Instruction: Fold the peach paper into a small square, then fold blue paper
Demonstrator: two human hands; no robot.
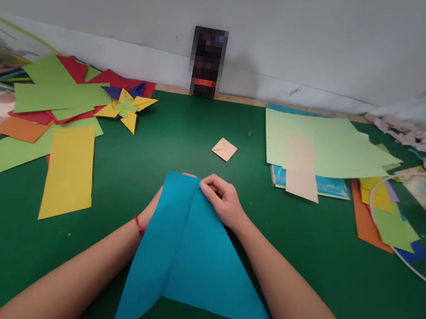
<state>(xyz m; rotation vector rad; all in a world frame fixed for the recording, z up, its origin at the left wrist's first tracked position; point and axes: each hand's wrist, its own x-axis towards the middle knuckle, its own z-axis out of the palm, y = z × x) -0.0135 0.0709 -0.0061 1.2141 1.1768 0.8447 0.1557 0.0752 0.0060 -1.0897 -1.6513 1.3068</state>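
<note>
A large sheet of blue paper (200, 258) with a crease running down it is held up over the table in front of me. Its top is narrow, and the lower part spreads into two flaps. My right hand (221, 196) pinches the upper edge beside the crease, thumb against the paper. Most of my left hand (154, 201) is behind the sheet, supporting it from the back; only the wrist side and a bit of finger at the top edge show. Just beyond the hands lies a small folded peach paper square (224, 150).
Green, red, orange and yellow paper sheets (69, 173) spread at the left, with a yellow-and-blue paper star (127, 107). Pale green sheets (322, 140) and a peach strip (304, 169) lie at the right, near coloured scraps (382, 220). A pixelated dark object (207, 63) stands against the wall.
</note>
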